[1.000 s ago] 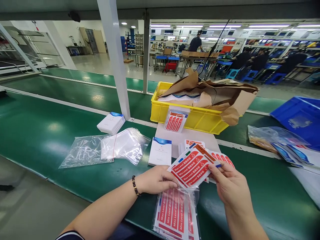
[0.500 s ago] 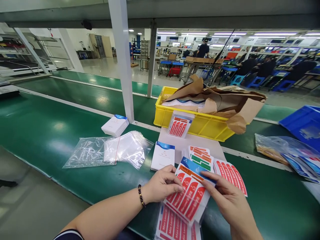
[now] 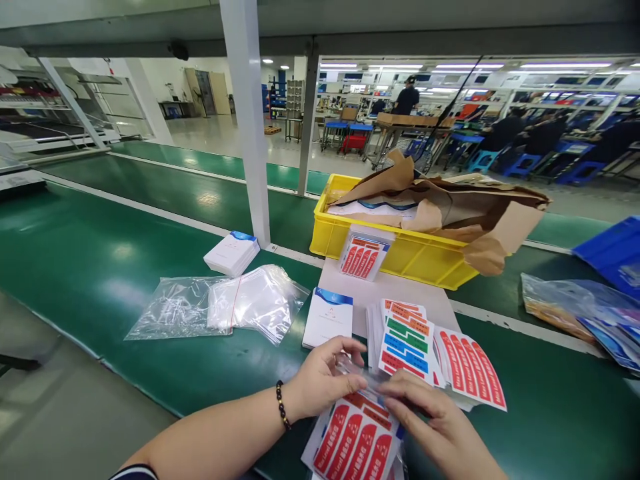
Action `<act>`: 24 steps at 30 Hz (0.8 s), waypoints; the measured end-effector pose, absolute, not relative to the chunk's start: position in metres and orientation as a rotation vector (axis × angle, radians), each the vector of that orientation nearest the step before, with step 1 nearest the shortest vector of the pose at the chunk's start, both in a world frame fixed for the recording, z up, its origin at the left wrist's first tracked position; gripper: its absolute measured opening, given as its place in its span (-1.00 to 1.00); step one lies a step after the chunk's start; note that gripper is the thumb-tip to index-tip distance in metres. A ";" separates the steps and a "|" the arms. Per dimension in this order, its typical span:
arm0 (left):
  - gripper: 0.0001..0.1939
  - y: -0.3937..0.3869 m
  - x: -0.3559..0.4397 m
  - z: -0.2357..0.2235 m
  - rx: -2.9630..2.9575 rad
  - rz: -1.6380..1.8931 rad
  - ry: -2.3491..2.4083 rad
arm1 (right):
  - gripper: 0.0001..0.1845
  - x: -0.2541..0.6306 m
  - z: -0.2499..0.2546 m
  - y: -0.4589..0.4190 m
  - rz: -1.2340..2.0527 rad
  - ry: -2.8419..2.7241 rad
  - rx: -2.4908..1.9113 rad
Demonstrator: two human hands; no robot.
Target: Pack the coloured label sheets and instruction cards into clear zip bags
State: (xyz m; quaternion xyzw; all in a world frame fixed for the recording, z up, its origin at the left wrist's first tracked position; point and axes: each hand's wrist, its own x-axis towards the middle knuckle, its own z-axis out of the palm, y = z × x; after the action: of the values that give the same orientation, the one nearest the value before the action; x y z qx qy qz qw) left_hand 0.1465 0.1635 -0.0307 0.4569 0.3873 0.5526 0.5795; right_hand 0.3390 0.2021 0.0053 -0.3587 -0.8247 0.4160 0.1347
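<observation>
My left hand (image 3: 323,381) and my right hand (image 3: 433,425) pinch the mouth of a clear plastic bag (image 3: 357,440) at the near edge of the green belt. Red label sheets sit inside it, slid most of the way down. Just beyond my hands lie a stack of red, green and blue label sheets (image 3: 404,339) and a fanned pile of red label sheets (image 3: 470,368). A white booklet with a blue corner (image 3: 328,317) lies left of those stacks.
Empty clear zip bags (image 3: 220,305) and a stack of white booklets (image 3: 231,253) lie to the left. A yellow crate (image 3: 400,253) with brown paper stands behind, a sample label pack (image 3: 364,257) leaning on it. Blue bin (image 3: 615,250) and bagged items (image 3: 580,307) at right. Upright post (image 3: 250,127).
The red label sheets held up between both hands have gone down into the clear bag. Both hands have dropped toward the near edge and now pinch the bag's opening.
</observation>
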 end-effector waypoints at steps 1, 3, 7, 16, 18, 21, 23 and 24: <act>-0.63 0.164 0.146 -0.031 1.029 1.232 0.908 | -0.74 0.341 0.003 0.202 1.167 -2.358 -1.088; -0.71 0.164 0.144 -0.031 1.005 1.141 0.969 | -0.64 0.344 -0.002 0.202 1.107 -2.305 -1.168; -0.84 0.165 0.142 -0.027 1.097 1.106 1.114 | -0.65 0.344 -0.004 0.203 1.124 -2.288 -1.199; -0.90 0.165 0.138 -0.019 1.243 1.009 1.168 | -0.77 0.332 0.002 0.201 1.272 -2.231 -1.144; -0.91 0.164 0.139 -0.019 1.255 1.024 1.138 | -0.77 0.328 0.003 0.199 1.265 -2.237 -1.119; -0.91 0.162 0.140 -0.018 1.260 1.022 1.121 | -0.75 0.323 -0.001 0.195 1.178 -2.243 -1.104; -0.90 0.162 0.142 -0.019 1.253 1.004 1.114 | -0.76 0.321 -0.004 0.193 1.141 -2.271 -1.083; -0.90 0.162 0.143 -0.020 1.251 0.996 1.105 | -0.76 0.320 -0.006 0.191 1.130 -2.291 -1.071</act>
State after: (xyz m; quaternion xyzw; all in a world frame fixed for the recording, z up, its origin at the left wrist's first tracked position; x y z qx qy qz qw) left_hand 0.1433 0.1618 -0.0203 0.5315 0.4695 0.4234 0.5637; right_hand 0.3200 0.1911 -0.0062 -0.3801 -0.8128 0.4009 0.1847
